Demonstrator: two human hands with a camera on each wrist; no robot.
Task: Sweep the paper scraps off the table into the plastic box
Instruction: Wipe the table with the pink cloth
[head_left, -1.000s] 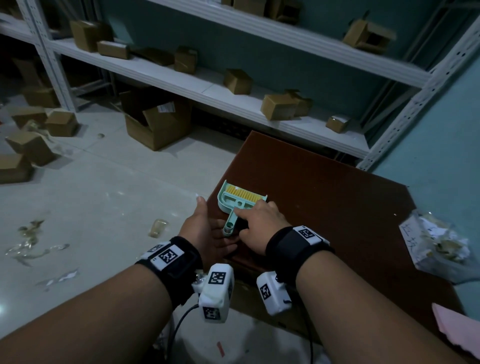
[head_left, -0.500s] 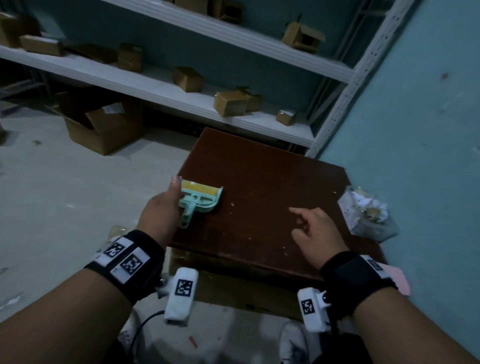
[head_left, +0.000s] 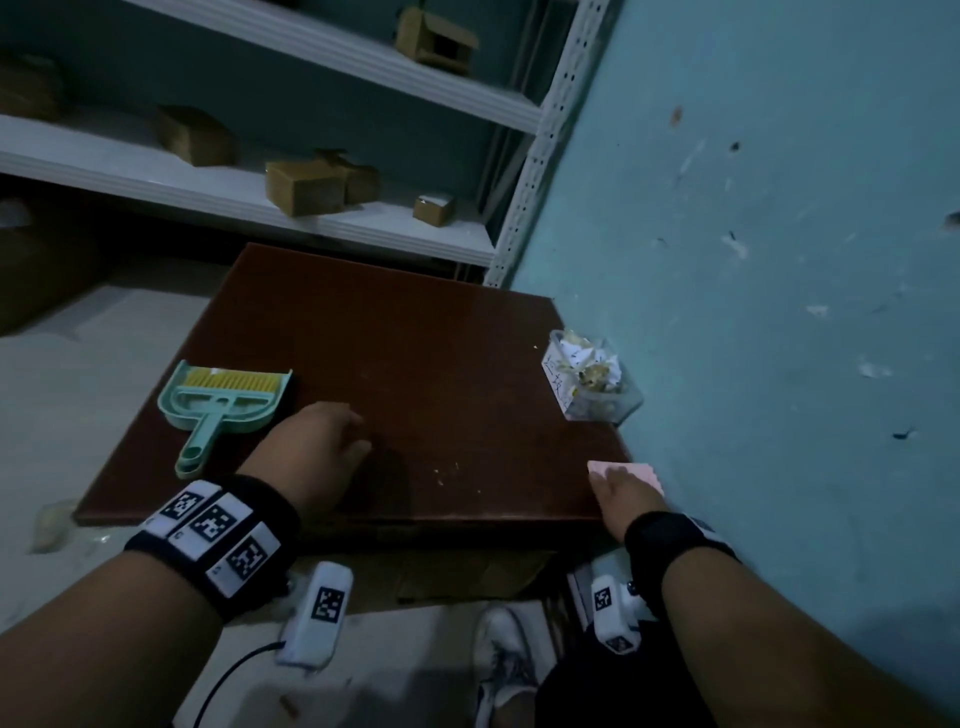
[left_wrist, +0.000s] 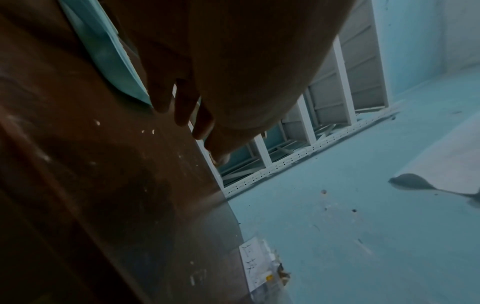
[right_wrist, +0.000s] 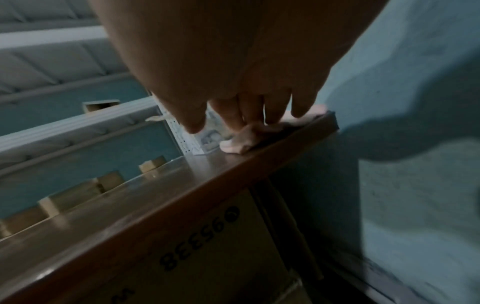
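Note:
A clear plastic box (head_left: 592, 382) holding crumpled paper scraps stands at the right edge of the brown table (head_left: 415, 338), against the wall. A few tiny pale scraps (head_left: 447, 472) lie near the front edge. The teal dustpan with its yellow-bristled brush (head_left: 223, 405) lies at the table's left. My left hand (head_left: 353, 436) rests just right of the dustpan handle and holds nothing; its fingers (left_wrist: 182, 107) hang loosely over the table. My right hand (head_left: 602, 480) lies on a pink sheet (head_left: 647, 474) at the front right corner, fingertips (right_wrist: 233, 123) touching it.
A blue wall (head_left: 779, 312) runs close along the table's right side. White metal shelving (head_left: 311, 208) with cardboard boxes stands behind the table. A cardboard box (right_wrist: 207, 257) sits under the table. My white shoe (head_left: 501, 670) shows on the floor below the front edge.
My left hand let go of the dustpan and moved right onto the table. My right hand travelled from the dustpan to the pink sheet at the front right corner. The view swung right.

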